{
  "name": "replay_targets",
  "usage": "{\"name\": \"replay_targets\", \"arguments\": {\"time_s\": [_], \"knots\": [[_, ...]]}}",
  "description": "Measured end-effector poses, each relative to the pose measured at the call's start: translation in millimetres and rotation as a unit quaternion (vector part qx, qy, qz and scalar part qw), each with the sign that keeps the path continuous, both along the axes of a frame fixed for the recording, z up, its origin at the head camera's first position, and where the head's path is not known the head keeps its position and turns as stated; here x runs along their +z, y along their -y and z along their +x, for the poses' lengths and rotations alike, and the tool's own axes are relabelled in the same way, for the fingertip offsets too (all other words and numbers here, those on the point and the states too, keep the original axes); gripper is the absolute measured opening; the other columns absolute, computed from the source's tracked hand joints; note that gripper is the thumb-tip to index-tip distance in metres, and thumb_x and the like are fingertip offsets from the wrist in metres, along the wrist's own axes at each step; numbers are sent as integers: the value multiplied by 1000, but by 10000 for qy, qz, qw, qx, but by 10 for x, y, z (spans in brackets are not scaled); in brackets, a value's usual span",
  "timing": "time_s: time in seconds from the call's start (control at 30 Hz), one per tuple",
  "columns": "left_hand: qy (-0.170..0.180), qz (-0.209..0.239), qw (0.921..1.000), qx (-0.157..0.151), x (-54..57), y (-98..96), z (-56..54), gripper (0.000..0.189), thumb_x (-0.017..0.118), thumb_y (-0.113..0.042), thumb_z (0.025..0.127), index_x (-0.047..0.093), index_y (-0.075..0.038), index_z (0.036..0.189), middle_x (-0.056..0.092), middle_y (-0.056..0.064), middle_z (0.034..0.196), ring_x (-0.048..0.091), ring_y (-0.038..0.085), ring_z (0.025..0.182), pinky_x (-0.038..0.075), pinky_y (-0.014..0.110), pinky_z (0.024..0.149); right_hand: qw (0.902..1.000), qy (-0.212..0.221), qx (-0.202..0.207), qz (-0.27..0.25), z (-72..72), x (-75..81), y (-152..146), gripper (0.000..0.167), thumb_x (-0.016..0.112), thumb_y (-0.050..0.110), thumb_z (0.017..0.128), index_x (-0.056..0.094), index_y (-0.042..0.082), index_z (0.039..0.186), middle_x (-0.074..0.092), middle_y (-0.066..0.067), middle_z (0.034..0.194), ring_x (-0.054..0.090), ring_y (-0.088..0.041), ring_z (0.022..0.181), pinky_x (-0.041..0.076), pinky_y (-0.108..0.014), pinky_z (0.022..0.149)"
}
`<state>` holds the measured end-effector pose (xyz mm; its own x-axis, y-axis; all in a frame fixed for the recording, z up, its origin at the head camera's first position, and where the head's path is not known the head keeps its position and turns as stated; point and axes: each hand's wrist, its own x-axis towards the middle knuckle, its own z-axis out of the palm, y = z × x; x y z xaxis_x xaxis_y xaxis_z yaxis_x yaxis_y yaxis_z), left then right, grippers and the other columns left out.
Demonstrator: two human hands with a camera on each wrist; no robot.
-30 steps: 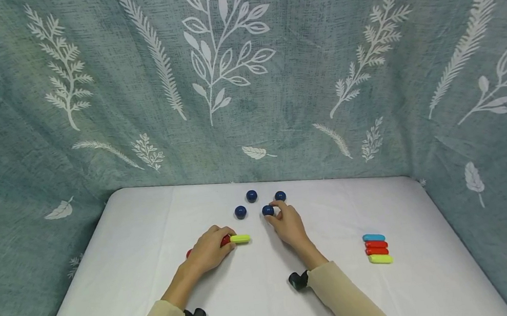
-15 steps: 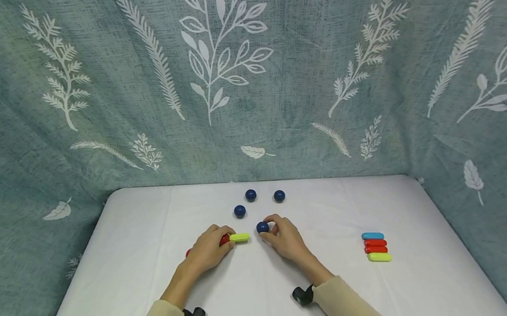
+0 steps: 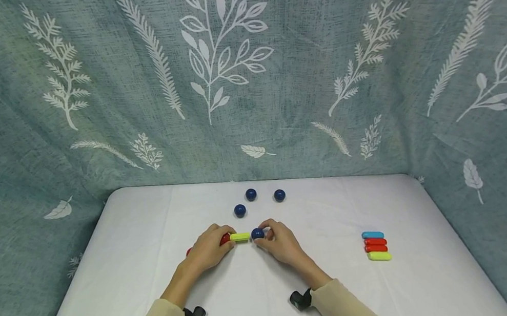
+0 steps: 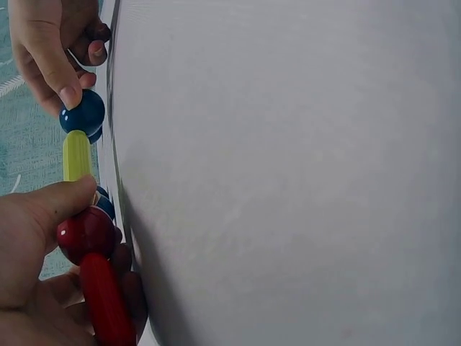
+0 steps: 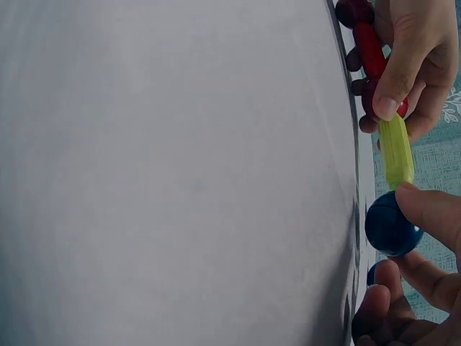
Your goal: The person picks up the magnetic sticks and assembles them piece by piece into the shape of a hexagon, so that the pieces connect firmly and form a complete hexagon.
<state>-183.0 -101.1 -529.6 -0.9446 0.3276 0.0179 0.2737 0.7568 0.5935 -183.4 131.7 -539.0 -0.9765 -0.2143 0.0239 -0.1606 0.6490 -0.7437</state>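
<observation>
My left hand [image 3: 209,247] grips a chain of balls and sticks, its thumb lying where a red ball [image 4: 86,235] meets a yellow stick [image 3: 240,237]. A red stick [image 4: 106,303] runs back from that ball, and another red ball [image 5: 355,12] forms the chain's far end. Between thumb and fingers my right hand [image 3: 283,242] pinches a dark blue ball [image 3: 257,234]. That ball sits in line with the yellow stick, right at its free tip in both wrist views. In the head view, the left hand hides most of the red stick.
Three more blue balls, one nearer [image 3: 240,211] and two farther back [image 3: 250,195], [image 3: 279,195], lie beyond the hands. At right, a blue stick [image 3: 373,235], two red sticks [image 3: 376,242] and a yellow stick [image 3: 380,256] lie side by side on the white table [image 3: 325,222]. A patterned green curtain [image 3: 296,122] hangs behind.
The right hand has brought the blue ball from near the other blue balls, toward the person and leftward, up to the yellow stick's tip. The left hand has stayed put with the chain.
</observation>
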Motion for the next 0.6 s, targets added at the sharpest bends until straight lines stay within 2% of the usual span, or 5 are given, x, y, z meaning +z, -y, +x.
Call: {"name": "replay_targets", "arguments": {"time_s": [0.27,0.47,0.6], "knots": [[-68,-97,9999,26,-13,-20,3,24,74,-20,92,69,-18,116,60,4,102,54,17,84,48,39,76,9996,-137,111,-215,9,-7,23,35,77,26,89,65,7,117,54,0,81,47,-15,71,40,-32,63],[-450,-611,9971,-18,6,-80,17,26,75,-27,91,69,-22,116,62,5,107,56,22,91,47,50,77,9992,-165,86,-340,23,-11,52,34,78,27,89,66,8,115,54,0,81,48,-16,73,41,-32,64],[-540,-744,9957,-127,17,-148,30,27,74,-28,92,69,-23,118,63,3,109,56,23,94,44,50,79,9992,-71,102,-380,33,-32,96,35,77,29,89,66,9,115,54,0,82,49,-16,73,41,-31,63]]}}
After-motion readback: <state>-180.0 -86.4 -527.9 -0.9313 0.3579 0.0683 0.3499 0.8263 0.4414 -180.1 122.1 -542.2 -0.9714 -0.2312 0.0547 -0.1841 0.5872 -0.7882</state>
